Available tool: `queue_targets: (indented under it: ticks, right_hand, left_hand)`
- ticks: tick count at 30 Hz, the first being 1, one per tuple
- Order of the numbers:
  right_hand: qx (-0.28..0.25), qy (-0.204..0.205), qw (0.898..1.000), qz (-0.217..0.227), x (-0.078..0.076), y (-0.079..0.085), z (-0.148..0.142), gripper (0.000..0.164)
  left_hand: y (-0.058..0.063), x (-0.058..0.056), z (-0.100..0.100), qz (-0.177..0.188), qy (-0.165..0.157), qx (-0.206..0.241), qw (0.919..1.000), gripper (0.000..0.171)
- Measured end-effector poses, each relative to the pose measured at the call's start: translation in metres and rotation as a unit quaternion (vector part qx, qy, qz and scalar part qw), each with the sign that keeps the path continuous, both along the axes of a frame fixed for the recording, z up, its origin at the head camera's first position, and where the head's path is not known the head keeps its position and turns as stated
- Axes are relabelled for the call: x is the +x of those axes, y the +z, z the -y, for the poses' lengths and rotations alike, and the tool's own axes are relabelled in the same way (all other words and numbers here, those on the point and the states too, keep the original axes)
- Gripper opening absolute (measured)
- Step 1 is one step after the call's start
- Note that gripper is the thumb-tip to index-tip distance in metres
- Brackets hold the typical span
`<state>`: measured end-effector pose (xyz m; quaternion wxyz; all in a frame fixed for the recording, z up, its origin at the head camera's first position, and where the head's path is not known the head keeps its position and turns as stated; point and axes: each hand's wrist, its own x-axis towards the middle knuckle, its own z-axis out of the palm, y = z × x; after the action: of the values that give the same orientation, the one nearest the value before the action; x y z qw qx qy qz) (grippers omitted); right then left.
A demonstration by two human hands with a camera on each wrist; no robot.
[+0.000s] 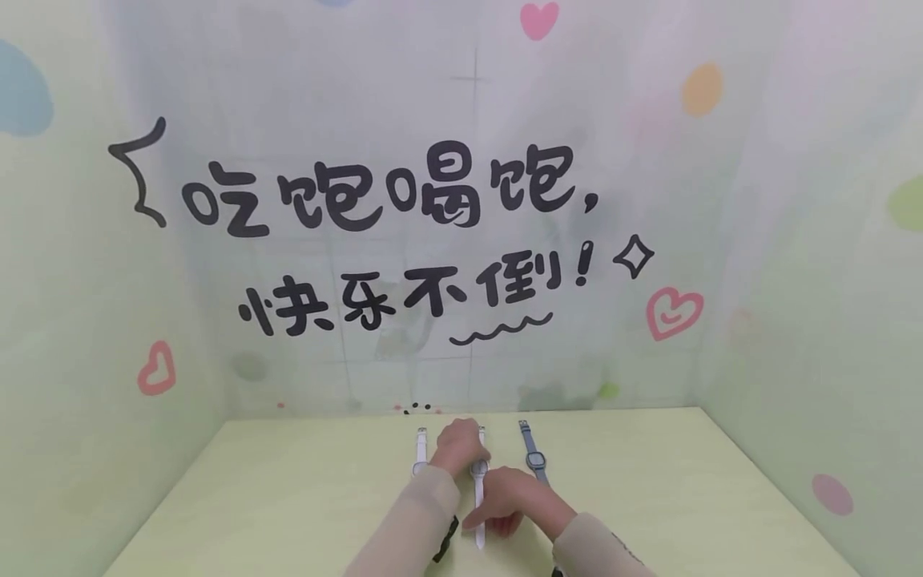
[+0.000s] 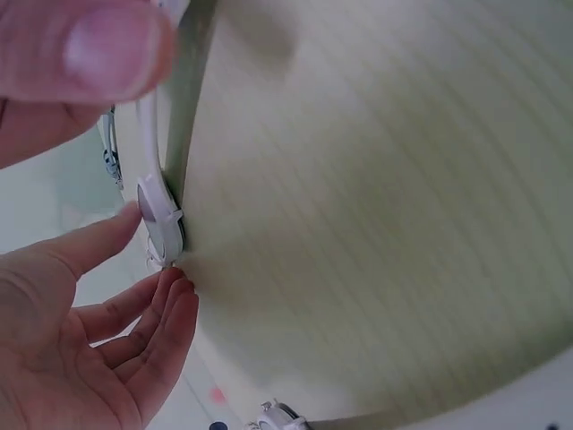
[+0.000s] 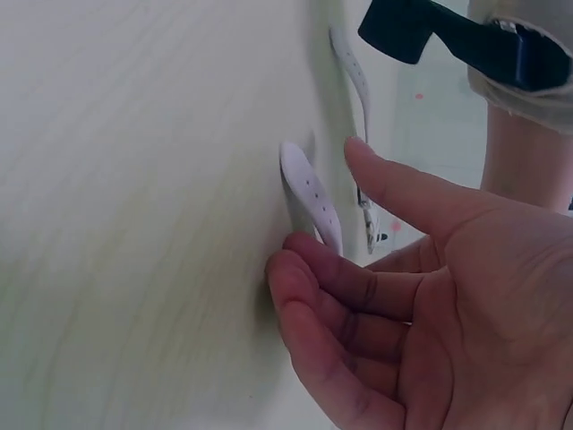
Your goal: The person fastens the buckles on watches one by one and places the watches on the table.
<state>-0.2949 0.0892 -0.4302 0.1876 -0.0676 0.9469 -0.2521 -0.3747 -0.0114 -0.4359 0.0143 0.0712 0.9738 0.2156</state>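
Note:
A white wristwatch (image 1: 479,489) lies lengthwise on the table between the hands. My left hand (image 1: 460,445) is at its far half; in the left wrist view that hand (image 2: 98,322) pinches the watch case (image 2: 166,224) between thumb and fingers. Nearer to me, my right hand (image 1: 508,498) reaches over the lower strap. Close up, the right hand's (image 3: 430,296) bent fingers touch the holed white strap (image 3: 311,193), with the thumb apart from it. Left of this watch lies another white wristwatch (image 1: 421,450), partly covered by my left hand and arm. A blue-grey wristwatch (image 1: 535,460) lies to the right.
The pale yellow table (image 1: 288,489) ends against a back wall (image 1: 303,377) with black writing and coloured shapes. Side walls enclose it left and right. A black band (image 1: 445,541) shows at my left forearm; its dark strap (image 3: 474,40) hangs in the right wrist view.

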Motion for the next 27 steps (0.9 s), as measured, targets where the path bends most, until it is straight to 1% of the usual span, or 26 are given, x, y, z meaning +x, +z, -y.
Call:
queue_targets:
  ticks: [3,7,11,14,18,21,23,25,27]
  right_hand:
    - [0.051,-0.009,0.999,-0.017,0.001,0.0,0.004,0.039]
    - [0.09,-0.007,0.996,-0.026,0.002,0.0,0.006,0.038]
    - [0.103,-0.003,0.994,-0.03,0.003,0.0,0.006,0.036]
    - [0.121,0.008,0.992,-0.037,0.005,0.001,0.007,0.036]
    - [0.144,0.027,0.988,-0.04,0.007,0.002,0.008,0.036]
    - [0.143,0.034,0.989,-0.035,0.007,0.001,0.008,0.036]
    - [0.141,0.037,0.989,-0.036,0.008,0.001,0.008,0.036]
    - [0.136,0.039,0.989,-0.042,0.008,0.0,0.006,0.035]
    - [0.122,0.039,0.991,-0.044,0.008,0.001,0.003,0.033]
  left_hand:
    - [0.0,-0.003,-0.002,-0.002,0.011,-0.021,0.9997,0.022]
    - [0.0,-0.004,-0.002,0.007,0.021,-0.032,0.9992,0.021]
    - [-0.002,-0.002,-0.002,0.006,0.023,-0.011,0.9997,0.023]
    - [-0.003,0.0,-0.001,0.009,0.024,0.007,0.9996,0.023]
    - [-0.004,0.004,0.001,0.022,0.039,0.014,0.9989,0.023]
    - [-0.005,0.004,0.003,0.03,0.052,0.015,0.9981,0.024]
    - [-0.007,0.004,0.005,0.032,0.056,0.018,0.9978,0.025]
    - [-0.007,0.002,0.007,0.033,0.054,0.031,0.9975,0.025]
    - [-0.008,0.001,0.009,0.031,0.049,0.054,0.9968,0.026]
